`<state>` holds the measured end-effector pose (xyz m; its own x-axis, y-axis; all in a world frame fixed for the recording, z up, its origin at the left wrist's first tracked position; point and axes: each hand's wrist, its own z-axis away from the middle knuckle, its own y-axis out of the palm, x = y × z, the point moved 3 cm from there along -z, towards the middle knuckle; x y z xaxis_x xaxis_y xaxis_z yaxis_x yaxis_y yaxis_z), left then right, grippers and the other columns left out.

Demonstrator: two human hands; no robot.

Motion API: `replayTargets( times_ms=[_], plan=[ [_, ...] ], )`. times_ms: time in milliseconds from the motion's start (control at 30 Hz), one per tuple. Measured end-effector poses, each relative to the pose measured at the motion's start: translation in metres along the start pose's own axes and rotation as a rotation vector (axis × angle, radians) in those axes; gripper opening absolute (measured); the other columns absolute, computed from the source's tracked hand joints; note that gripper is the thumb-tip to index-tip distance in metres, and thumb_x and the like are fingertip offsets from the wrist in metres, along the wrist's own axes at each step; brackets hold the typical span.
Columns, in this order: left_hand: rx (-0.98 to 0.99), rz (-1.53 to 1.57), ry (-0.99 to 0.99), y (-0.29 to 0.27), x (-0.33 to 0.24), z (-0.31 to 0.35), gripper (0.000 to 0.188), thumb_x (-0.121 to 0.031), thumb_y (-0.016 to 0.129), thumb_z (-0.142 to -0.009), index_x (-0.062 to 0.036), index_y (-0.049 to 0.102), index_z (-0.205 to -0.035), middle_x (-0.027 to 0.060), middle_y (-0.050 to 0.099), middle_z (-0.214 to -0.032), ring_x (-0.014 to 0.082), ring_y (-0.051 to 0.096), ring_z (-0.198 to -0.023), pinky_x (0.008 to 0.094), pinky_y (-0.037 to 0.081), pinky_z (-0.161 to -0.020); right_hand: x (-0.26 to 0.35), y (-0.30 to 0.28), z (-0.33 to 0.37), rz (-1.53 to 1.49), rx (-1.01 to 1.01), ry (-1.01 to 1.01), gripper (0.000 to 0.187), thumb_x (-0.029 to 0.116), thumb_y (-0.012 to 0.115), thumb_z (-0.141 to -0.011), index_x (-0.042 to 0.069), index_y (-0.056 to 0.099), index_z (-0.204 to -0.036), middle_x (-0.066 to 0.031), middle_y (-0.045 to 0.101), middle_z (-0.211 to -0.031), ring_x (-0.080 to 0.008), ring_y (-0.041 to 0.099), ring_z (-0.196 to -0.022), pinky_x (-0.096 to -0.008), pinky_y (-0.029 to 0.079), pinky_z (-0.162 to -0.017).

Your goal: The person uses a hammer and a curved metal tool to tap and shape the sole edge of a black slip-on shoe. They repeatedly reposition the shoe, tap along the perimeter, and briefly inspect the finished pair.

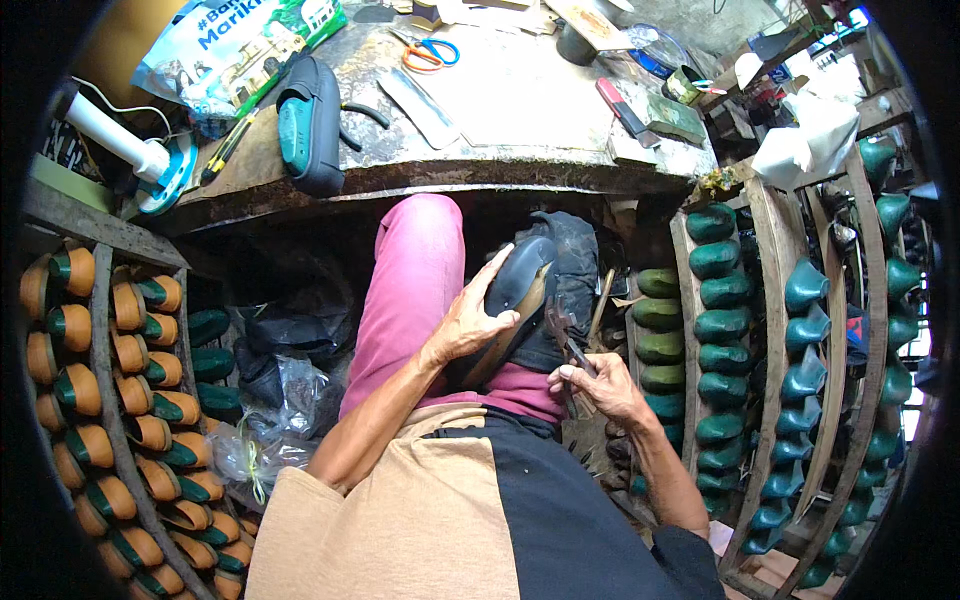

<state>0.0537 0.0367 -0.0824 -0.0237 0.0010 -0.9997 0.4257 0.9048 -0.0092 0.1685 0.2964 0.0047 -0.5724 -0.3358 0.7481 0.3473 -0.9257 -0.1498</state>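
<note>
A dark shoe upper (521, 272) stretched over a last rests across my lap, tilted, with its tan underside facing right. My left hand (474, 318) grips it from the left, fingers laid along its side and thumb near the bottom edge. Just right of the shoe, my right hand (600, 385) is closed around a dark metal tool, which looks like lasting pincers (560, 322). The jaw end points up towards the shoe's underside, apparently close to it; contact is unclear. My fingers partly hide the handles.
A workbench (500, 165) ahead bears a dark finished shoe (312, 125), scissors (432, 55), a cutter (228, 148) and a red-handled knife (622, 108). Racks of tan shoes (80, 388) stand left; racks of green lasts (722, 325) stand right. Clear plastic bags (300, 395) lie beside my left leg.
</note>
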Motion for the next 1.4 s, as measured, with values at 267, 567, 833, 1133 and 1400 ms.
replayTargets(
  times_ms=[267, 567, 833, 1133, 1400],
  plan=[
    [-0.099, -0.204, 0.027, 0.013, -0.012, -0.002, 0.111, -0.021, 0.085, -0.086, -0.0115, 0.028, -0.181, 0.0259, 0.046, -0.174, 0.0444, 0.047, -0.161, 0.05, 0.037, -0.135, 0.08, -0.036, -0.038, 0.66, 0.088, 0.132, 0.035, 0.027, 0.083, -0.107, -0.002, 0.078, -0.089, 0.0006, 0.066, -0.069, -0.0083, 0.055, -0.062, -0.0345, 0.045, -0.057],
    [-0.069, -0.18, -0.125, 0.018, -0.004, -0.01, 0.107, -0.025, 0.087, -0.092, -0.0146, 0.028, -0.181, 0.0289, 0.058, -0.155, 0.0482, 0.057, -0.147, 0.0535, 0.046, -0.125, 0.106, -0.042, -0.071, 1.011, 0.143, -0.088, 0.047, 0.037, 0.075, -0.107, -0.004, 0.073, -0.085, -0.0187, 0.065, -0.065, -0.0279, 0.062, -0.057, -0.047, 0.049, -0.059],
    [-0.157, -0.082, -0.132, 0.019, -0.02, -0.012, 0.1, -0.024, 0.085, -0.099, -0.0169, 0.028, -0.181, 0.0295, 0.059, -0.152, 0.0505, 0.062, -0.141, 0.0546, 0.05, -0.121, 0.154, -0.048, -0.079, 0.958, 0.231, 0.012, 0.056, 0.04, 0.07, -0.114, -0.008, 0.072, -0.086, -0.022, 0.065, -0.062, -0.0363, 0.072, -0.059, -0.0491, 0.055, -0.06],
    [-0.087, -0.041, -0.154, 0.007, -0.023, -0.01, 0.101, -0.02, 0.085, -0.099, -0.0121, 0.026, -0.181, 0.0312, 0.047, -0.17, 0.0513, 0.05, -0.155, 0.054, 0.043, -0.13, 0.11, -0.021, -0.065, 0.925, 0.064, -0.177, 0.045, 0.029, 0.073, -0.114, -0.005, 0.063, -0.086, -0.0304, 0.059, -0.064, -0.0505, 0.065, -0.058, -0.0554, 0.048, -0.056],
    [-0.109, 0.065, -0.186, -0.001, -0.019, -0.016, 0.093, -0.032, 0.08, -0.108, -0.0084, 0.028, -0.182, 0.0234, 0.043, -0.178, 0.0373, 0.046, -0.161, 0.0464, 0.036, -0.134, 0.08, -0.03, -0.088, 0.84, 0.016, -0.297, 0.049, 0.03, 0.075, -0.113, -0.004, 0.058, -0.082, -0.0277, 0.054, -0.061, -0.0496, 0.058, -0.055, -0.0539, 0.045, -0.054]
  ],
)
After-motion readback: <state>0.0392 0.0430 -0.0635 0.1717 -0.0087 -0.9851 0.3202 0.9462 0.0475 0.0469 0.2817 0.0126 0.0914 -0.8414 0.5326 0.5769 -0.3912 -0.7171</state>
